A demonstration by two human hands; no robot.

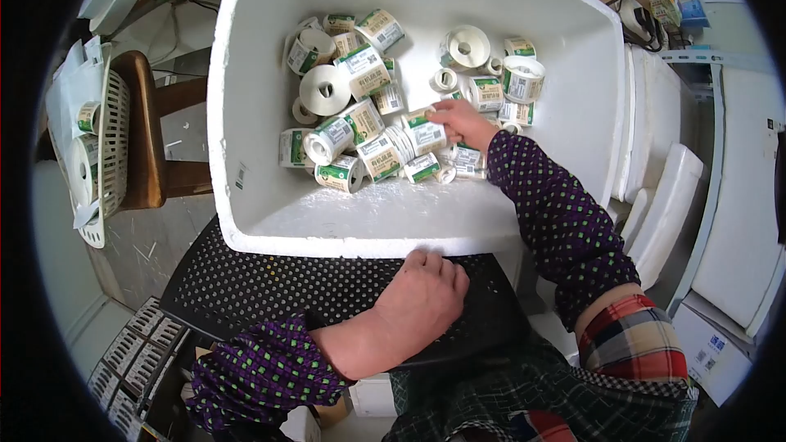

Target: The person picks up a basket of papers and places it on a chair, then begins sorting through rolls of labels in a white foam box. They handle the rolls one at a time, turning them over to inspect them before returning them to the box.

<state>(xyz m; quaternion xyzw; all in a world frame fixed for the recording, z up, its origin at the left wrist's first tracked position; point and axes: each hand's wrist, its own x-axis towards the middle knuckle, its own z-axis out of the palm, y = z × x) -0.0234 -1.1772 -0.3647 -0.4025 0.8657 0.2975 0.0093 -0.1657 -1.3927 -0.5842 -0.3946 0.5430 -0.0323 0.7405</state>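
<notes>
Inside a white foam box [557, 12], my right hand [463, 123] grips a label roll [424, 133] with green, white and tan printing, fingers on its upper side. More rolls lie around it: a stack of thin rolls or edges [399, 143], a printed roll [380, 157] to the left and a small roll [422, 168] below. My left hand [424, 299] is closed, knuckles up, at the box's front rim, over a black perforated chair seat [270, 282]. Its fingertips are curled under, so anything in them is hidden.
Several label rolls [324, 90] are heaped on the box's left side, others [467, 47] on its right. A cream basket [115, 147] with rolls and bags stands left on a wooden chair [143, 131]. White foam pieces [663, 213] lean at right; a slotted crate [139, 360] is lower left.
</notes>
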